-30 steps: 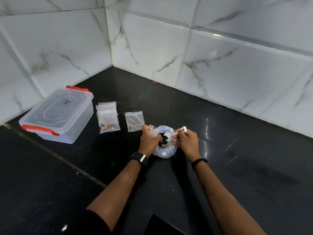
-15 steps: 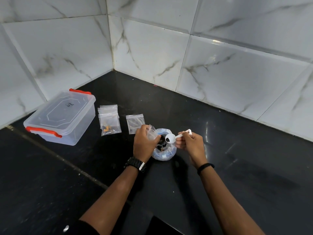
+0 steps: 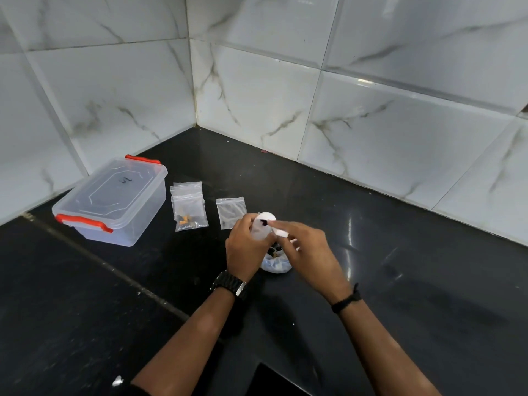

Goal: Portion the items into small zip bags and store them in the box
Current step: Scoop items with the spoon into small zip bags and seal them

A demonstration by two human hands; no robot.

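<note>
On a glossy black stone counter [image 3: 400, 281] set into a corner of white, grey-veined marble tiles [image 3: 385, 132], your two hands meet just below the middle of the view. Your left hand [image 3: 245, 250], a dark link watch [image 3: 230, 283] on its wrist, curls round a small clear zip bag [image 3: 261, 234] and holds it upright with its mouth up. Your right hand [image 3: 307, 252], a thin black band [image 3: 346, 300] on its wrist, pinches the flat handle of a white plastic scoop [image 3: 268, 220], whose round bowl sits at the bag's mouth with a few dark bits in it. Beneath both hands, a crumpled clear pouch [image 3: 275, 264] of small dark pieces lies on the counter. At ten o'clock from your hands lies a flat zip bag [image 3: 231, 211]; farther out the same way lie stacked zip bags [image 3: 188, 207], the top one holding small orange and dark bits. At nine to ten o'clock, well apart, stands the translucent rectangular box [image 3: 114, 207], its lid on, with red clips at both ends.
</note>
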